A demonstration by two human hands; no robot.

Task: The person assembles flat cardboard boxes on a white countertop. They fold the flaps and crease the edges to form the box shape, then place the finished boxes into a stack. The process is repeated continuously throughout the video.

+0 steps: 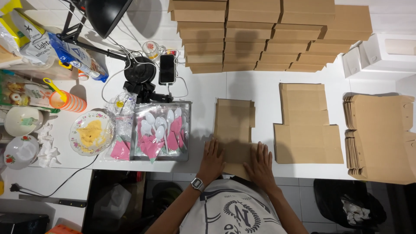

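A flat brown cardboard box blank [234, 125] lies on the white table [203, 95] right in front of me. My left hand [212, 159], with a wristwatch on its wrist, presses flat on the blank's near left part. On the near right part rests my right hand [259, 162], palm down, fingers spread. Neither hand grips anything.
More flat blanks [305, 125] lie to the right, with a thick pile [381, 138] at the far right. Folded brown boxes [268, 34] are stacked at the back. A tray of plastic spoons and pink napkins [162, 132], a phone [167, 68], a lamp base [139, 73] and dishes [91, 132] sit left.
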